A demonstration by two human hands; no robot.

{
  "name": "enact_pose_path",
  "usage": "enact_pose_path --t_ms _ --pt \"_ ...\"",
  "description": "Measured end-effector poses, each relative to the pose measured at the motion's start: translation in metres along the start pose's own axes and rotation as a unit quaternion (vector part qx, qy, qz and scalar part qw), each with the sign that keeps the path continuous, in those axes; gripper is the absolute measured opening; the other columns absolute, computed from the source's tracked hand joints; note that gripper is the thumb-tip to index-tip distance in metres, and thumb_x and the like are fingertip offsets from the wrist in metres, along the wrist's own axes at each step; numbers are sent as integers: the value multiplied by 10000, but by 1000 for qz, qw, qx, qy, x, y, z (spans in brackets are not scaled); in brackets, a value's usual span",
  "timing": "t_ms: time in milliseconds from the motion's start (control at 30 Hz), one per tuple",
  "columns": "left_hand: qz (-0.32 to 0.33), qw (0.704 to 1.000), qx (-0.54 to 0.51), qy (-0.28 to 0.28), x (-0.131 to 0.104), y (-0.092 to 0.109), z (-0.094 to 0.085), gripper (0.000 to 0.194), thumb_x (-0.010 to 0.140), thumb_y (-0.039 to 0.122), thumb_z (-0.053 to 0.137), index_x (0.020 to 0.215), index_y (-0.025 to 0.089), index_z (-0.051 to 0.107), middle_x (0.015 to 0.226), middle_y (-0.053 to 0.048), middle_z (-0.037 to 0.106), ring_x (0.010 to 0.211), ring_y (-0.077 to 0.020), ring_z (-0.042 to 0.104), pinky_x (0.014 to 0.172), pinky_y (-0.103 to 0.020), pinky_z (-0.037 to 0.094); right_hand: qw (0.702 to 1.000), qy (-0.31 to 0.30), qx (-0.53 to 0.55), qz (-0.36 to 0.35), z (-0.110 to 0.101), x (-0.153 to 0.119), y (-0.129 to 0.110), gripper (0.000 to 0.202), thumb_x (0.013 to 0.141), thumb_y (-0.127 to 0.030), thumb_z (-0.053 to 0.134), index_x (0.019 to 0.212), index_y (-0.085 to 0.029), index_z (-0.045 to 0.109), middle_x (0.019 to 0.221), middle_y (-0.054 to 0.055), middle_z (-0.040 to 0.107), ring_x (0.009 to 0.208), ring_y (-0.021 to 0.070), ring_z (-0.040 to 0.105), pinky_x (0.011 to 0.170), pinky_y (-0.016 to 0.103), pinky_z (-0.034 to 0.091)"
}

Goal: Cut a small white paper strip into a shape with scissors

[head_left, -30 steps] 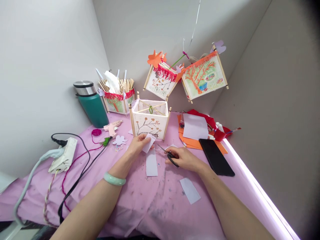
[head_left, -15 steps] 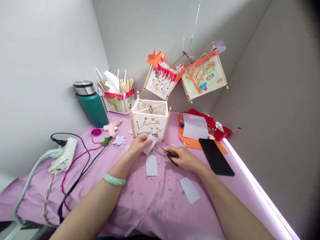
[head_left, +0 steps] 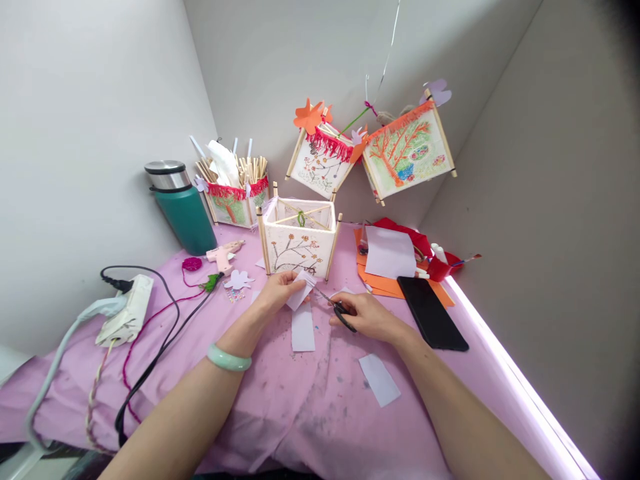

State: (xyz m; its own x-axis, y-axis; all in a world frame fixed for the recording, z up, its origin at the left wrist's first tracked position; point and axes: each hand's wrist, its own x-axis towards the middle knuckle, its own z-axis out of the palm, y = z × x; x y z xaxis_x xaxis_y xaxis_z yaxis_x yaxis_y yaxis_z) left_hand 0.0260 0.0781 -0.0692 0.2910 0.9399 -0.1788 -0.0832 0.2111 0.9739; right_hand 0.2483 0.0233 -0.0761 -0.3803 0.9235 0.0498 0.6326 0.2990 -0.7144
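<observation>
A small paper piece (head_left: 300, 291) is pinched up by the left hand (head_left: 280, 291) so that scissors (head_left: 336, 308), gripped in the right hand (head_left: 367, 316), can meet its edge.

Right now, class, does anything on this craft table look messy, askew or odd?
Yes. The pink tablecloth is speckled with dark stains. Two hanging lanterns tilt askew. Cut paper scraps lie loose near the right hand holding scissors.

Both forearms are bare, with no sleeves showing. The left hand (head_left: 280, 291) has a smooth, pale green bangle (head_left: 229, 358) around its wrist. The right hand (head_left: 367, 316) wears no jewellery.
</observation>
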Motion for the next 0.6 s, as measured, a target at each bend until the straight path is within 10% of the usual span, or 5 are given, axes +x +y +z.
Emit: enact_pose_path --t_ms 600 --pt "-2 1000 7 -5 -1 -1 -1 308 628 364 821 763 130 673 669 -70 688 563 -171 641 538 -262 477 1000 5 -17 -13 0 0 -2 257 816 -428 674 957 -214 683 687 -30 598 605 121 500 591 229 355"
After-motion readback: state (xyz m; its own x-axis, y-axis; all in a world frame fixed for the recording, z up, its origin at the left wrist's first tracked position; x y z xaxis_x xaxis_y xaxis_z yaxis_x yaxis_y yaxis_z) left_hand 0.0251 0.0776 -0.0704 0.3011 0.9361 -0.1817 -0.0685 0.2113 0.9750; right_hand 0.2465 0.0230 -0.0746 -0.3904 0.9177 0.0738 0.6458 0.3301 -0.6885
